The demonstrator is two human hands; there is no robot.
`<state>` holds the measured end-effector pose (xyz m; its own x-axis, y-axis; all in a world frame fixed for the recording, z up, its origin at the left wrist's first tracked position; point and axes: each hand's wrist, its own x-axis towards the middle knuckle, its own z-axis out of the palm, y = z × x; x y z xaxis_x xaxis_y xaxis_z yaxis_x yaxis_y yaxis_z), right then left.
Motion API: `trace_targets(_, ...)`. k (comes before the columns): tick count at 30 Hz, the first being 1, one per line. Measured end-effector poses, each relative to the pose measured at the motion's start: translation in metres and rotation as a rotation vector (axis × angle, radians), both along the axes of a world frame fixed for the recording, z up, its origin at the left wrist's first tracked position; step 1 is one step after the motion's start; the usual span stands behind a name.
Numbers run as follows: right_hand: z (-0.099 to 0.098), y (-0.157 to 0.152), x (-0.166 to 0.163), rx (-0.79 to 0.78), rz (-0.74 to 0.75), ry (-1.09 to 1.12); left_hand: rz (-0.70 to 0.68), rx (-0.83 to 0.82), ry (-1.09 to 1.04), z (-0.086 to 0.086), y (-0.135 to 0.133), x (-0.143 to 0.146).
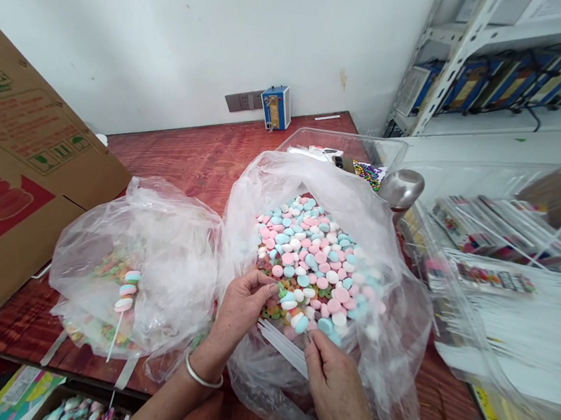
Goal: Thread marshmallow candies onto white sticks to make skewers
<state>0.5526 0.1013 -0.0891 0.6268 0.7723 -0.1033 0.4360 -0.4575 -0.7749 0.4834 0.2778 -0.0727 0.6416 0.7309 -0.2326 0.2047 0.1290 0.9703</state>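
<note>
Head view, looking down at a red-brown wooden table [191, 154]: the left hand [243, 303], a bangle [200, 375] on its wrist, reaches into an open clear plastic bag [314, 180] and its fingertips close in a pinch on the candies [312, 267], a heap of pink, blue and white pieces with coloured rings at the near edge. Right hand [330, 376] comes in just beside it at the bag's near lip, fingers curled and pinching a white stick [283, 345] from a small bundle that lies slanting between the two hands. Off to the left, a second plastic bag [156, 250] sits on the table with a finished candy skewer [124, 300] lying against its front, three pieces on a thin stick. Cardboard box [19, 169] stands at far left. To the right, a clear plastic bin [494, 366] holds packets and many more white sticks, and a metal knob [402, 186] shows behind the bag.
</note>
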Motion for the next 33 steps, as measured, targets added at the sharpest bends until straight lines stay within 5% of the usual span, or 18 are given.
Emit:
trace_targets(6,-0.008,-0.001,-0.008,0.067,-0.058,-0.15,0.008,0.246,-0.07,-0.009,-0.011,-0.003)
trace_targets(10,-0.008,0.001,-0.013,0.21,-0.02,-0.187,0.068,-0.195,-0.298,-0.006,-0.019,0.005)
trace_targets(14,-0.002,-0.002,-0.016,0.201,-0.047,0.032,-0.037,-0.583,-0.466,0.006,-0.04,0.016)
trace_targets(21,-0.015,-0.021,-0.022,0.199,-0.147,0.029,-0.029,-0.687,-0.52,0.005,-0.082,0.021)
trace_targets(26,-0.012,-0.01,-0.018,0.249,-0.14,0.241,-0.063,-0.527,-0.37,-0.001,-0.087,0.017)
trace_targets(29,-0.006,-0.003,-0.012,0.336,-0.212,0.726,-0.153,-0.332,-0.201,-0.001,-0.074,0.014)
trace_targets(33,0.001,-0.008,0.001,0.436,-0.426,1.18,-0.22,0.436,-0.042,-0.003,-0.039,0.014)
